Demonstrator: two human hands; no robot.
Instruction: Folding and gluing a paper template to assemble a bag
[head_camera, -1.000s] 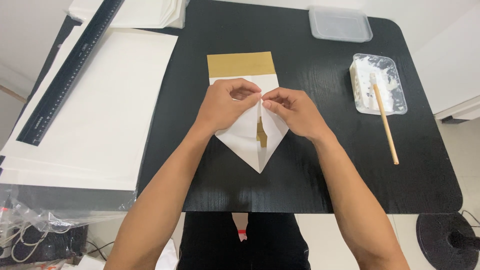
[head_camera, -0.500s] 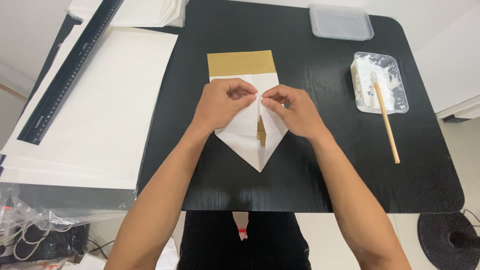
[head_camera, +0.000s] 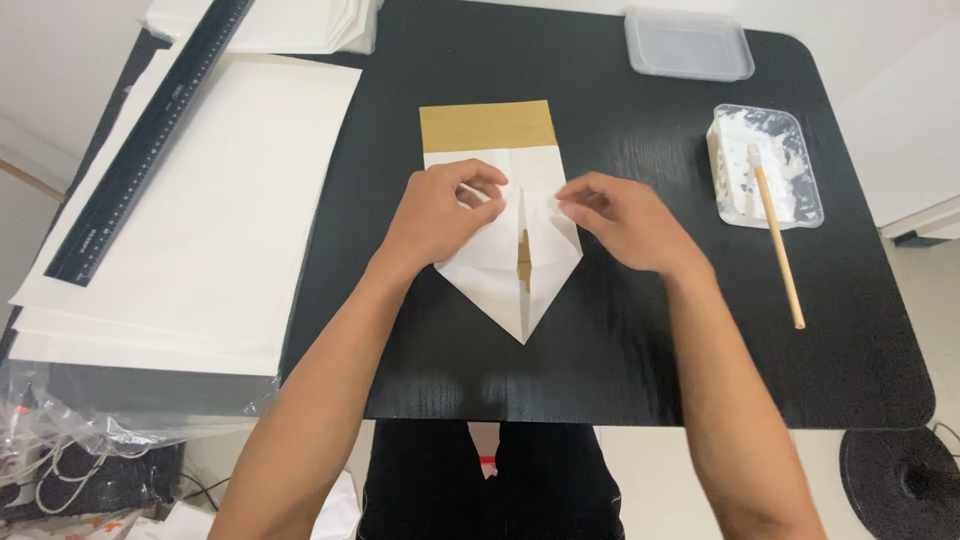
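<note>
Folded paper (head_camera: 500, 290), white w/ a gold band at its top edge, lies mid-frame on the black counter (head_camera: 640, 350), its lower end folded to a point aimed at the bottom of the frame. Two flaps meet along a centre seam; a thin gold strip shows in the gap.

Left hand (head_camera: 440, 215) sits on the left flap, fingers (head_camera: 480, 180) curled & pressed together, tips pinching the flap's upper inner corner near the seam. Right hand (head_camera: 625, 220) rests on the right flap, fingers bent, thumb & forefinger nipping the paper edge just right of the seam. Hands are close but apart, seam between them.

Upper right of frame: clear plastic tray (head_camera: 765, 165) w/ white paste smeared inside, a thin wooden stick (head_camera: 778, 250) propped in it, far end lying on the counter. Above that, a clear plastic lid (head_camera: 688, 45) near the top edge. Left side: stack of big white sheets (head_camera: 200, 220) overlapping the counter edge, a long black ruler (head_camera: 150, 130) lying diagonally across them. Lower left corner: crumpled clear plastic bag (head_camera: 60, 450), off the counter
</note>
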